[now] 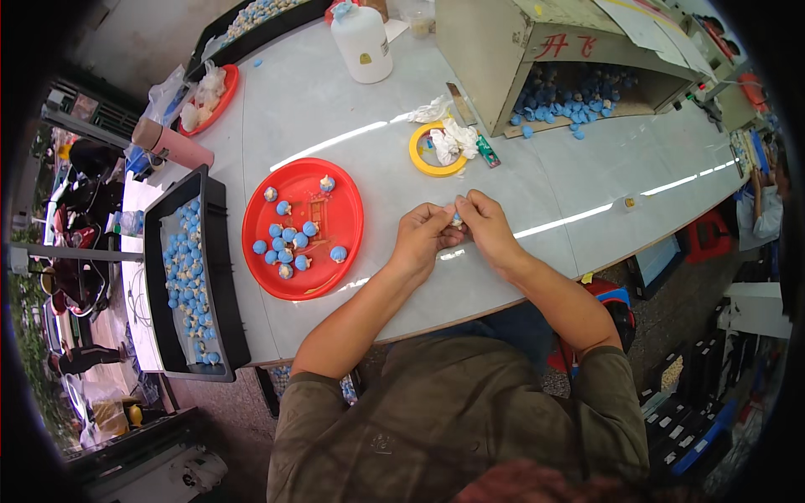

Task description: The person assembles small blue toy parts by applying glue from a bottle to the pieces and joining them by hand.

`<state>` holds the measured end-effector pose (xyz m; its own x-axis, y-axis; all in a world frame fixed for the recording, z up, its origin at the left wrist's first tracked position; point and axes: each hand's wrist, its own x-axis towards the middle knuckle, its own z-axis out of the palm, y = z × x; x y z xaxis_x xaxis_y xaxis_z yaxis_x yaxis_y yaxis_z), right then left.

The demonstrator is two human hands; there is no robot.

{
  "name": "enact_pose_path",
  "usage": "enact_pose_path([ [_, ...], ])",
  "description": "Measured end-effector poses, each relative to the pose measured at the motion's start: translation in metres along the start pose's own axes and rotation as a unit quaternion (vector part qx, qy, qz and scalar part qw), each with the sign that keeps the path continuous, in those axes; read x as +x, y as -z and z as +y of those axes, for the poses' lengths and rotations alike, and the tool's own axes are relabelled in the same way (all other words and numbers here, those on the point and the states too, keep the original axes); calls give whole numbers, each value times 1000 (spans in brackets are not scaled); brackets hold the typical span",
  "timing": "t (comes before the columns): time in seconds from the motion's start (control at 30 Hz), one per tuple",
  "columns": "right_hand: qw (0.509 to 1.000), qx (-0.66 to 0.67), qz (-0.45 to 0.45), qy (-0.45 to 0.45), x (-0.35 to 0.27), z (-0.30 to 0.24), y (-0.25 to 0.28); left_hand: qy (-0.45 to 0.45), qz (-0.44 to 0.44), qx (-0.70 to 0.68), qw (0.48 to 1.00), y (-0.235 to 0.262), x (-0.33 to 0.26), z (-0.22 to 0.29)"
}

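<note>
Blue and cream, a small, mostly hidden piece point(456, 220) is pinched in the fingertips of left hand point(423, 236) and right hand point(490, 228), above the surface point(524, 172), near side; hand-fitting seems under way, next calling for steady pressure

Left forearm point(360, 317) and right forearm point(560, 295): bare, both slanted inward from bent elbows. Left hand point(422, 236): fingers were curled, thumb extended. Right hand point(490, 228): was arched. Fingertips point(464, 207): met closely; exact contact seemed partly hidden.
</note>
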<state>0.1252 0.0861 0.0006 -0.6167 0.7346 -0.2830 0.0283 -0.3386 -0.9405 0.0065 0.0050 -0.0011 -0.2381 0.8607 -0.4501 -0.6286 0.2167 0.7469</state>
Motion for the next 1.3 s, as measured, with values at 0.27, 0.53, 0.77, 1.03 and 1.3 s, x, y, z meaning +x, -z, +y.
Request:
enact_pose_path([
  [0.27,992,98,-30,-74,-6,-25,4,-17,-6,1,1000,0,0,2],
  [0.53,1000,15,-21,10,-13,-18,12,-127,15,55,990,-7,0,-2],
  [0.77,994,-10,-108,31,-3,-20,37,-110,-20,90,990,-3,1,5],
  [1.03,983,-104,-148,35,-2,-25,47,-101,-46,178,978,-5,1,7],
  [1.3,974,-146,-157,69,1,-14,47,-112,-46,184,975,-1,3,0],
])
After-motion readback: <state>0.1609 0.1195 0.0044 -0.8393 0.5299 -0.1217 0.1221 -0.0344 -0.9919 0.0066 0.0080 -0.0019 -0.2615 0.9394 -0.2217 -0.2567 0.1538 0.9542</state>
